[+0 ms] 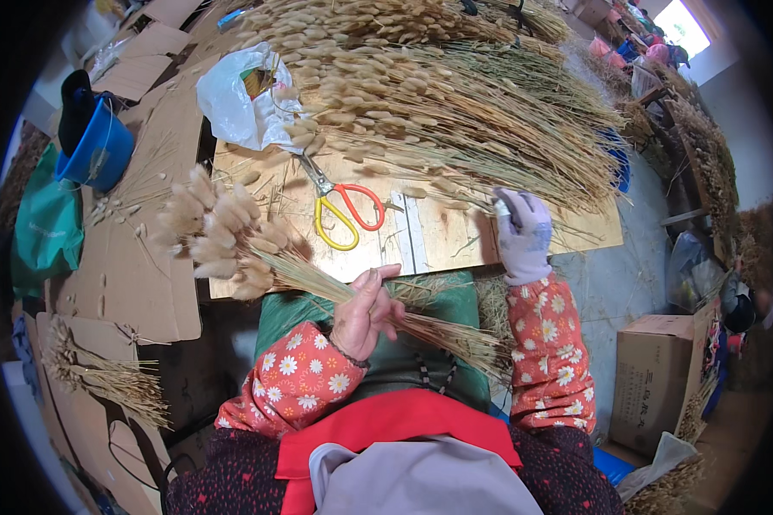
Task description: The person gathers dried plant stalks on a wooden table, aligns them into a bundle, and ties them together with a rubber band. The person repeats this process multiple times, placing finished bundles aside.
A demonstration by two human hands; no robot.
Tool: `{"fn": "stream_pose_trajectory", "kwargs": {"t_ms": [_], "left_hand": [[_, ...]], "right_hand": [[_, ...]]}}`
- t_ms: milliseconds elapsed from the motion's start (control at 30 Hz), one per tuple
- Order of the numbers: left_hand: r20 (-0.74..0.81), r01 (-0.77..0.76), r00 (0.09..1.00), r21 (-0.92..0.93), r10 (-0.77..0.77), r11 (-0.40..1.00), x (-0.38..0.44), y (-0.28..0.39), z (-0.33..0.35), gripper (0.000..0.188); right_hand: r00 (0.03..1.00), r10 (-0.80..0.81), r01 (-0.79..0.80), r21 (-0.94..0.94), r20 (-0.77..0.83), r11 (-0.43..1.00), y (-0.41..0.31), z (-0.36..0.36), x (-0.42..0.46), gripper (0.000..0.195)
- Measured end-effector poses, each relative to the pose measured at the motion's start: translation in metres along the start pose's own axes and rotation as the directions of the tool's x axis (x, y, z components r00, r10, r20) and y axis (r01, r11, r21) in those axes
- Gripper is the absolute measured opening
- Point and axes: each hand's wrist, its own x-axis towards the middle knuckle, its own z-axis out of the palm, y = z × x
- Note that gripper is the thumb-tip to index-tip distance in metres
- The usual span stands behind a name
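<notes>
My bare left hand (366, 312) is closed around a bunch of dried bunny-tail grass (312, 273), above my lap. The fluffy heads point to the upper left, and the stems run out to the lower right. My right hand (525, 232), in a pale glove, is at the front right of the wooden board (580, 241). Its curled fingers touch loose stems at the near edge of a large pile of bunny-tail grass (464, 109); whether they pinch one is hidden. Scissors (328, 193) with one red and one yellow handle lie on the board between the pile and the held bunch.
A white plastic bag (235, 106) sits at the board's back left. Cardboard (148, 257) with scattered heads spreads to the left, below a blue bucket (106, 148) and a green bag (48, 219). A smaller bunch (113, 380) lies lower left. A cardboard box (650, 380) stands right.
</notes>
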Motion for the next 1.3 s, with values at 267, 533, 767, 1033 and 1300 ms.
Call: {"fn": "stream_pose_trajectory", "kwargs": {"t_ms": [267, 533, 767, 1033, 1300], "left_hand": [[-0.004, -0.027, 1.000, -0.001, 0.027, 1.000, 0.002, 0.004, -0.001, 0.058], [0.021, -0.106, 0.994, -0.073, 0.108, 0.992, 0.008, 0.012, -0.007, 0.063], [0.027, -0.053, 0.998, -0.058, 0.055, 0.997, 0.012, 0.012, -0.012, 0.050], [-0.007, -0.050, 0.999, 0.000, 0.050, 0.999, 0.009, 0.015, -0.010, 0.048], [0.018, -0.040, 0.999, 0.009, 0.040, 0.999, 0.004, 0.014, -0.004, 0.048]], "right_hand": [[0.976, -0.171, 0.166, 0.046, 0.134, 0.985, 0.002, -0.013, -0.026, 0.026], [0.937, -0.277, 0.272, 0.056, 0.211, 0.961, -0.001, -0.025, -0.055, 0.023], [0.925, -0.199, 0.169, 0.117, 0.325, 0.979, -0.001, -0.029, -0.073, 0.021], [0.898, 0.279, -0.378, 0.272, 0.340, 0.885, 0.002, -0.027, -0.107, 0.022], [0.734, 0.587, -0.675, 0.281, 0.341, 0.682, 0.046, -0.035, -0.126, 0.017]]}}
